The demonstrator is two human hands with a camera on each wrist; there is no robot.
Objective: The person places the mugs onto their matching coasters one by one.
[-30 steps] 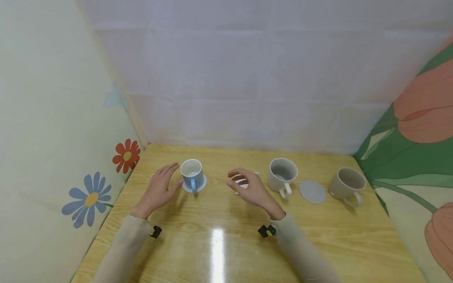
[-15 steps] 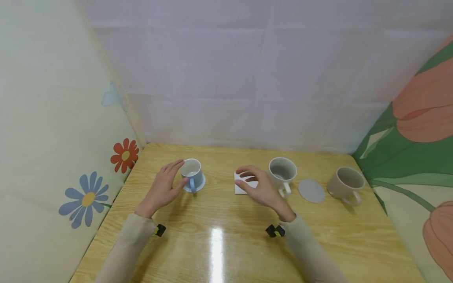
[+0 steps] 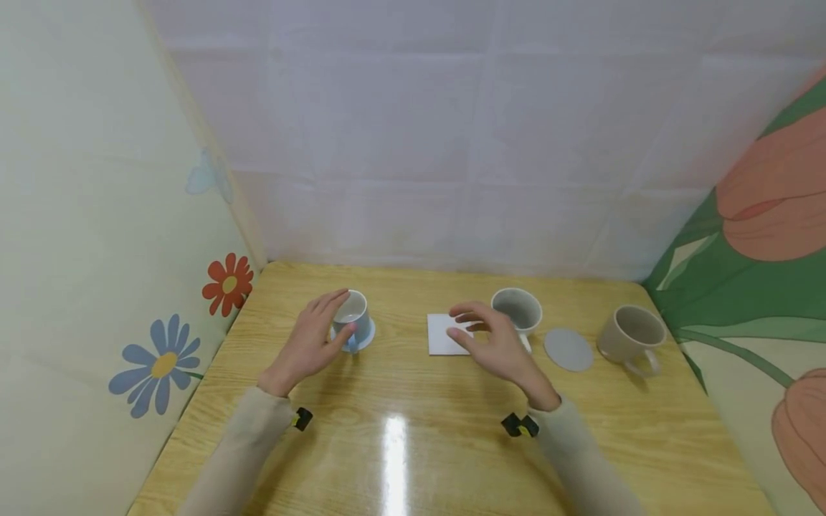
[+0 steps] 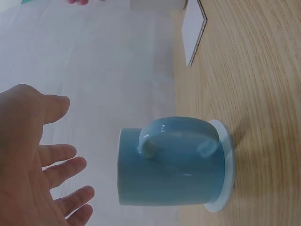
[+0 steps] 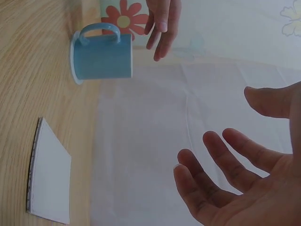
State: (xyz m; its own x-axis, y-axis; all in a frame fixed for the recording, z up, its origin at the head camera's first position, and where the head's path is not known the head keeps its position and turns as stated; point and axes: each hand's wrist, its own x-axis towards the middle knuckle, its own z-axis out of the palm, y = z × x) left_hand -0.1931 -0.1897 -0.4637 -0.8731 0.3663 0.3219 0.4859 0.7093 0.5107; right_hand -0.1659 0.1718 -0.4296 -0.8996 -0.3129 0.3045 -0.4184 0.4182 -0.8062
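Observation:
A blue mug (image 4: 169, 179) stands upright on a round pale-blue coaster (image 4: 228, 165) at the table's left. My left hand (image 3: 312, 342), fingers spread, hovers over the mug's near left side and overlaps it in the head view. The left wrist view shows a gap between the fingertips and the rim. My right hand (image 3: 495, 345) hangs in the air with loosely bent fingers and nothing in them. Below its fingertips lies a white square coaster (image 3: 445, 334), partly covered in the head view. Just behind that hand stands a white mug (image 3: 518, 308), its handle partly hidden.
Right of the white mug a round grey coaster (image 3: 568, 349) lies flat on the wooden table (image 3: 348, 444). A greyish-beige mug (image 3: 629, 335) stands farther right. Pale cloth (image 3: 413, 143) rises behind the table, with flower-printed sheets on both sides.
My left hand has moved right, from beside the blue mug to over its edge. My right hand has shifted right, uncovering much of the square coaster. The mugs stay put.

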